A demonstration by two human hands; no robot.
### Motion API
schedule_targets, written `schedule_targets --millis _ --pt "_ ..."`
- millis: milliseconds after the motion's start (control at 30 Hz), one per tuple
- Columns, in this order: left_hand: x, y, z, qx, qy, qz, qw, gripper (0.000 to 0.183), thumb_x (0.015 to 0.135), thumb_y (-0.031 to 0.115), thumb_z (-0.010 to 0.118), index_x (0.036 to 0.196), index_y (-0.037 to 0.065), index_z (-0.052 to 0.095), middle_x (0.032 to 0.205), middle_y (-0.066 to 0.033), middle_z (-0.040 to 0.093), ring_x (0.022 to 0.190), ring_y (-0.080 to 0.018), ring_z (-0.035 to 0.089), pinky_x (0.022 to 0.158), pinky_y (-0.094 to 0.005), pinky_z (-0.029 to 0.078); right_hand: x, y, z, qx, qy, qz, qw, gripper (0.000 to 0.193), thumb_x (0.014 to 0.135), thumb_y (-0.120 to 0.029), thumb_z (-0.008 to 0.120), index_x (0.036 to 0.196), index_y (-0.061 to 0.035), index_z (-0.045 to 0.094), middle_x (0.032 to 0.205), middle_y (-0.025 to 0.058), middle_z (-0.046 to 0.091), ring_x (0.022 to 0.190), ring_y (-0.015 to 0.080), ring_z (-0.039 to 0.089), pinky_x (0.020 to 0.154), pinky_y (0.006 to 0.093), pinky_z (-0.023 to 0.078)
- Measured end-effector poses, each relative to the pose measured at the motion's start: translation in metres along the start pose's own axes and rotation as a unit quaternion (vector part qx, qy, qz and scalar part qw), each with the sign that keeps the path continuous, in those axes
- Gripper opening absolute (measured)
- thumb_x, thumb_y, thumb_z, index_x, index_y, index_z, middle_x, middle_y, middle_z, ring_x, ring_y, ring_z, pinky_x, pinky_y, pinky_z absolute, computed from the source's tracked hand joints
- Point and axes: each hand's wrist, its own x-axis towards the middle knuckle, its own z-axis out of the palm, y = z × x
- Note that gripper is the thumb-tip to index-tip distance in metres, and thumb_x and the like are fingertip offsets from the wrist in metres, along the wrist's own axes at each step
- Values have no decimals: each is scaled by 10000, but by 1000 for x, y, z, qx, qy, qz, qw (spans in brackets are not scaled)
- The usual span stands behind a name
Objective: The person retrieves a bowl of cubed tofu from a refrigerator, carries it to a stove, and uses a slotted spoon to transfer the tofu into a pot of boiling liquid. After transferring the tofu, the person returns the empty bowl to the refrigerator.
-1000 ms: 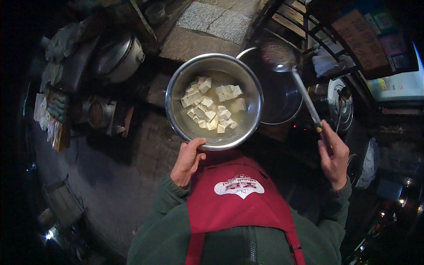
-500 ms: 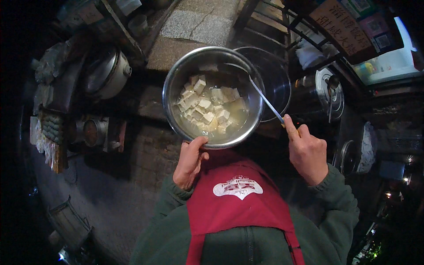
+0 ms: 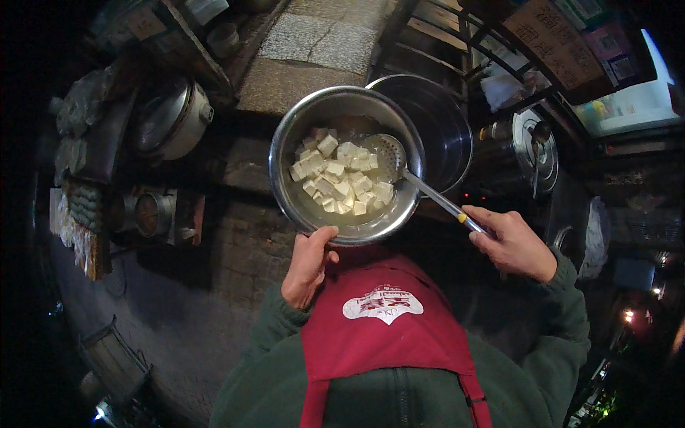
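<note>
Between my arms is a round metal bowl (image 3: 282,192) holding liquid and many pale tofu cubes (image 3: 334,178). My left hand (image 3: 308,267) grips the bowl's near rim, thumb over the edge and the other fingers under it, mostly hidden. A perforated skimmer (image 3: 435,196) is in my right hand (image 3: 515,246), its long metal handle slanting over the bowl's right rim. Its round, holed head lies in the bowl at the right side of the tofu, and a few cubes touch or overlap its edge.
A large dark pot (image 3: 446,118) stands just behind and right of the bowl. Farther right is a metal canister (image 3: 524,153) with a ladle on its lid. At the left stand a lidded pot (image 3: 175,121) and a small round container (image 3: 148,214). A slatted rack (image 3: 435,36) is at the back.
The skimmer's head has turned and now shows its holed face in the bowl. My right hand has moved right and slightly down. The bowl has shifted slightly toward me.
</note>
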Motion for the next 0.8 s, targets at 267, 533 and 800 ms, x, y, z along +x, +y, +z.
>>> schedule_targets --millis 267,533,800 --pt "2 4 -3 8 -12 11 1000 189 947 109 678 1080 -21 712 962 -61 737 729 -117 644 495 -270 466 25 -17 13 190 -31 113 975 481 1026 -110 591 1497 -23 555 735 46 637 547 108 588 517 290 505" --pt "4 12 -7 20 -17 -20 999 201 943 117 688 1071 -38 702 957 -76 737 722 -123 644 493 -268 478 36 -23 19 167 -38 45 984 486 1024 -111 597 1499 -21 551 744 44 628 549 99 575 518 287 501" --pt "8 14 -6 -22 -27 7 999 184 949 116 685 1073 -15 716 951 -64 751 708 -115 651 494 -251 473 25 1 6 328 -81 110 935 493 1044 -153 597 1520 -37 543 805 23 618 543 72 515 484 241 434"
